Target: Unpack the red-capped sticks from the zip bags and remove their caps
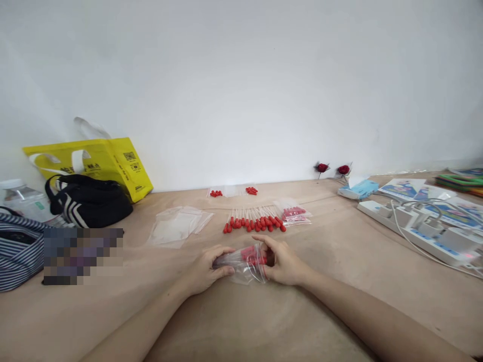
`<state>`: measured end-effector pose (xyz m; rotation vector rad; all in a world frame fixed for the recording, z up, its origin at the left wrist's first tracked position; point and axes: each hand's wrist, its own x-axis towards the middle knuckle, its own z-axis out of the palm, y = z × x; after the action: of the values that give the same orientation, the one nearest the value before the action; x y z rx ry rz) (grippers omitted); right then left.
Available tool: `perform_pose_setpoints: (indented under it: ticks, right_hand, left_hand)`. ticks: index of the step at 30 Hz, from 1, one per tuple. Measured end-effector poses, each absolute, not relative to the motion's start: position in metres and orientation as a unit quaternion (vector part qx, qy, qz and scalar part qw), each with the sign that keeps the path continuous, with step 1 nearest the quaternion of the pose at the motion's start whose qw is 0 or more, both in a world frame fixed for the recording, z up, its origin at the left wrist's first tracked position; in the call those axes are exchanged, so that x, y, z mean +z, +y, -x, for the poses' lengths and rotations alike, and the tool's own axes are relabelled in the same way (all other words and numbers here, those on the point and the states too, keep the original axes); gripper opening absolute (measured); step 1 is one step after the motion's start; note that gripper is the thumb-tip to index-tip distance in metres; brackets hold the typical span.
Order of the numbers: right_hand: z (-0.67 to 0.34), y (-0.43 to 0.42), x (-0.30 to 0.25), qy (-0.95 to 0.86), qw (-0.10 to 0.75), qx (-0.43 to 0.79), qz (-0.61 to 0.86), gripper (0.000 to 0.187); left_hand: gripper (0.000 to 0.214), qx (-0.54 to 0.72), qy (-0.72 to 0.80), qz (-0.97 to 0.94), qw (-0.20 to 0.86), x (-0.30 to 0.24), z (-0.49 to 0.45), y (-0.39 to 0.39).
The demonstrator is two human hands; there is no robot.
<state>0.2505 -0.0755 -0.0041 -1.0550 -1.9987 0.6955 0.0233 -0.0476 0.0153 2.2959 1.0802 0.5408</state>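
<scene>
Both my hands are closed around a clear zip bag [247,271] low over the table. Red-tipped sticks [252,254] show through its plastic. My left hand [213,269] pinches the bag's left end between thumb and fingers. At the other end, by the zip opening, my right hand [281,259] grips the bag's edge, with the thumb below and the fingers curled above. Just beyond lies a row of white sticks with red tips [254,222], tips toward me. Filled bags [294,211] of red-tipped pieces are stacked at the row's right end.
Flat clear bags [175,226] lie left of the row. More bagged red pieces [251,190] rest by the wall. A black pouch [94,201] and yellow tote [130,166] stand left. On the right are a power strip [411,231] with cables, a tissue pack [358,189] and printed sheets [402,187].
</scene>
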Motion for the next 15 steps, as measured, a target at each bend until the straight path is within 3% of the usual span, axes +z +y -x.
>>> perform_pose_setpoints:
  ticks: [5,15]
  right_hand:
    - [-0.2489,-0.0731,-0.0054,-0.778,0.367,0.249,0.445,0.078]
    - [-0.255,-0.0701,-0.0017,-0.822,0.334,0.19,0.422,0.063]
  left_hand:
    - [0.036,0.205,0.393,-0.86,0.252,0.0133,-0.0232,-0.0478]
    - [0.035,0.19,0.391,-0.868,0.24,0.0153,-0.0233,-0.0465]
